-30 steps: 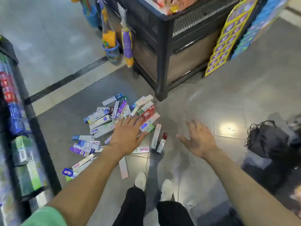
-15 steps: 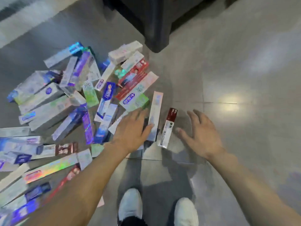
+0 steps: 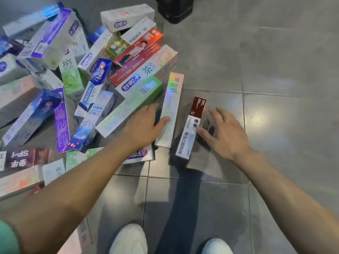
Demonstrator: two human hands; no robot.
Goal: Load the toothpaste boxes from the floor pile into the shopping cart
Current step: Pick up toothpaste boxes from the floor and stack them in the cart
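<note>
A pile of several toothpaste boxes [image 3: 77,85] covers the grey floor on the left. A silver holographic box [image 3: 173,99] lies at the pile's right edge. Beside it lies a white and dark red box [image 3: 192,129]. My left hand [image 3: 145,125] hovers open over the lower end of a green and white box [image 3: 128,110], its thumb on the silver box. My right hand [image 3: 223,132] is spread open just right of the white and red box, thumb touching its side. No shopping cart is in view.
The dark foot of a display stand [image 3: 174,10] stands at the top centre. My two white shoes [image 3: 128,239] are at the bottom edge. Bare grey tiles [image 3: 284,88] stretch to the right.
The camera has dropped much closer to the floor. Both hands have come down to the two boxes at the pile's right edge, and the right thumb now touches the white and red box.
</note>
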